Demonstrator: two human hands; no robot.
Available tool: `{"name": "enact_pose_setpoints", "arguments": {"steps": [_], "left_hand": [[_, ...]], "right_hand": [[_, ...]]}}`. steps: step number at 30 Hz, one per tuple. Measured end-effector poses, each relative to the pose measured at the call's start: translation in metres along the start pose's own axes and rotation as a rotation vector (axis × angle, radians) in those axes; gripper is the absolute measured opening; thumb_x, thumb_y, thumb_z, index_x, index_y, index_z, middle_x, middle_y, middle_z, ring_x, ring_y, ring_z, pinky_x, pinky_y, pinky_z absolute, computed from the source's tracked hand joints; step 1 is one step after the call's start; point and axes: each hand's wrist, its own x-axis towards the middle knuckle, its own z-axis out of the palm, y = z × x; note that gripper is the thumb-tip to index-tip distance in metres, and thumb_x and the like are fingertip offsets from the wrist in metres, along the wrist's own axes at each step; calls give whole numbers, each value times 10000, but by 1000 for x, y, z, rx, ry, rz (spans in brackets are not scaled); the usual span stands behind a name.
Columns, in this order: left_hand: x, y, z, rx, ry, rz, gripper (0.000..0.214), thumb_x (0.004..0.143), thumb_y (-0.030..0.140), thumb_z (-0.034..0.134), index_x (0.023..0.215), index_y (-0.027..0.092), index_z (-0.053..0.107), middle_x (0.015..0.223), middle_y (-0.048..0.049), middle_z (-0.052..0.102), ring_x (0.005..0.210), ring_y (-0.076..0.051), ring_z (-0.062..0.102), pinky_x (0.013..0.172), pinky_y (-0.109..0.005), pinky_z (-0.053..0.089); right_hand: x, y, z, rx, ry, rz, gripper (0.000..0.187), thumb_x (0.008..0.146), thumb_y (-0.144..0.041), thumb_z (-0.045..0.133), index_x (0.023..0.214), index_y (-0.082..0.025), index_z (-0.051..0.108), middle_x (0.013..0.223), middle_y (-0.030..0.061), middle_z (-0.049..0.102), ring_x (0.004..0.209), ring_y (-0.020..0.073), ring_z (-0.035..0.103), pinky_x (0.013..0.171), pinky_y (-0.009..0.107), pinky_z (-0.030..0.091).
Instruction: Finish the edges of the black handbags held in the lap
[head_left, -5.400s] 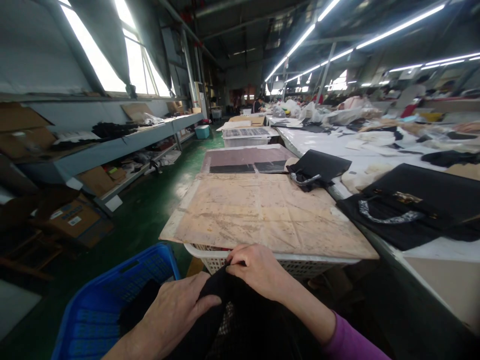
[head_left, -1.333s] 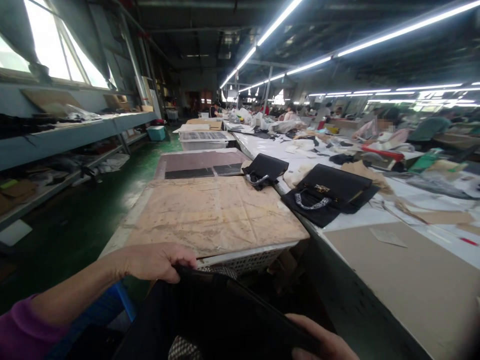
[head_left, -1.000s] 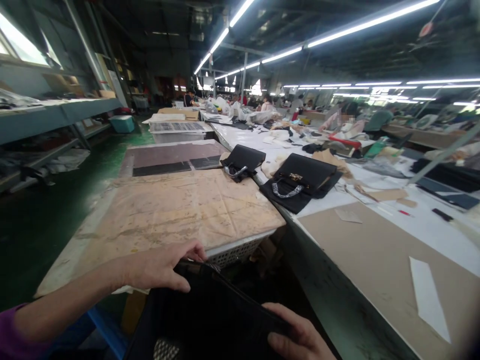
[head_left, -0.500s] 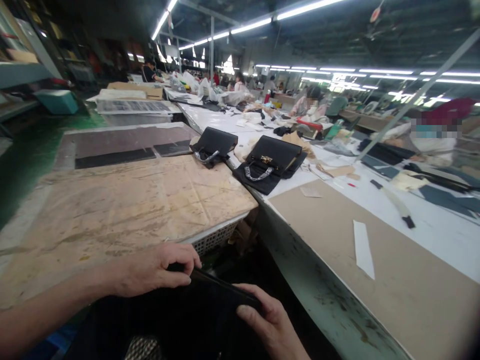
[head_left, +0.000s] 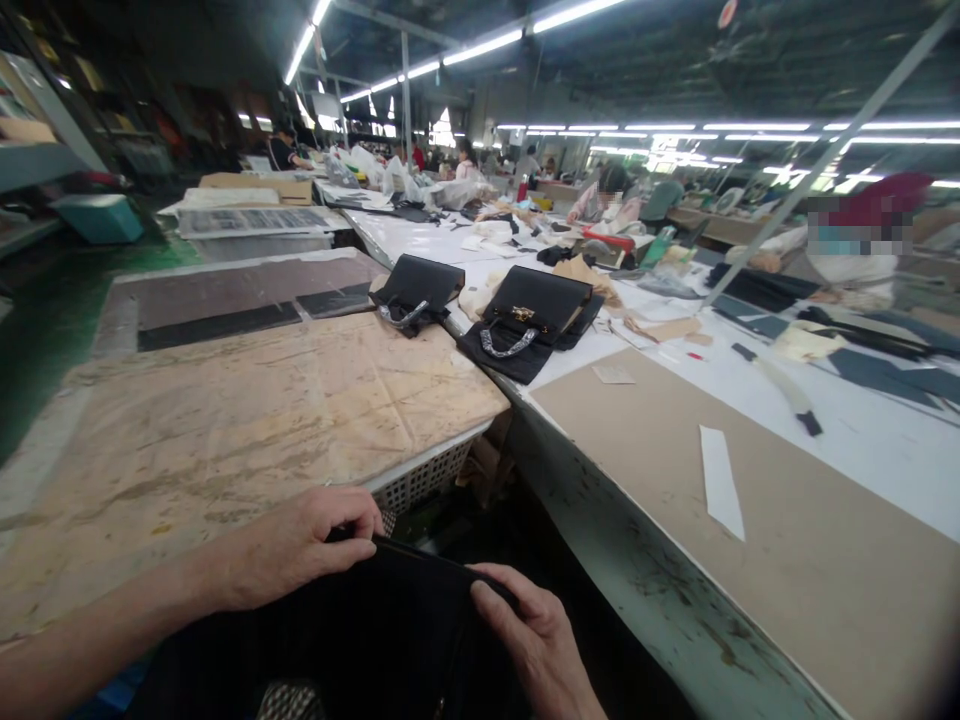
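A black bag lies low in front of me, its long upper edge running between my hands. Pinched at the left end of that edge is my left hand, thumb against curled fingers. My right hand grips the right end, with the thumb on the near side and the fingers over the far side. A small metallic line shows on the dark front, too dim to make out. Checked cloth peeks out below. Most of the bag's lower part is lost in shadow.
Two black handbags with wrapped handles, a left one and a right one, sit beyond. At left is a stained board over a plastic crate. The worktable at right bears a white strip. Co-workers sit farther back.
The view has shifted slightly, so the surroundings sit a little further left. Both hands keep their hold on the black bag's edge, and more of its front shows between them.
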Motion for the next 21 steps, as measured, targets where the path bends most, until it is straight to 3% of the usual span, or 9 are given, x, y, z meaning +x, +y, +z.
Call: {"name": "enact_pose_setpoints", "arguments": {"steps": [13,15,18,21], "left_hand": [[0,1,1,-4,16,-41,174,888,272,594,736,190,571,897,12,685,851,-156,629,758,-255,450],[1,1,2,3,19,-58,194,894,292,587,730,190,568,882,9,680,844,-159,625,753,-259,448],[1,1,2,24,6,-67,217,903,330,576,738,190,573,863,7,670,823,-162,611,741,-262,444],[1,1,1,32,-10,-56,224,911,346,561,752,191,589,874,-1,675,833,-170,606,767,-266,453]], "right_hand": [[-2,9,12,-93,201,-31,368,881,-536,650,911,-188,765,805,31,692,776,193,600,680,251,452],[-1,6,10,-86,181,-17,372,880,-533,652,904,-179,763,783,28,680,747,181,588,655,247,443],[2,-2,1,-48,49,35,377,889,-524,647,999,-185,767,777,19,685,704,165,592,614,239,432],[7,-12,-10,-54,-79,-15,309,893,-463,667,1036,-208,768,907,24,730,838,193,654,733,256,483]]}}
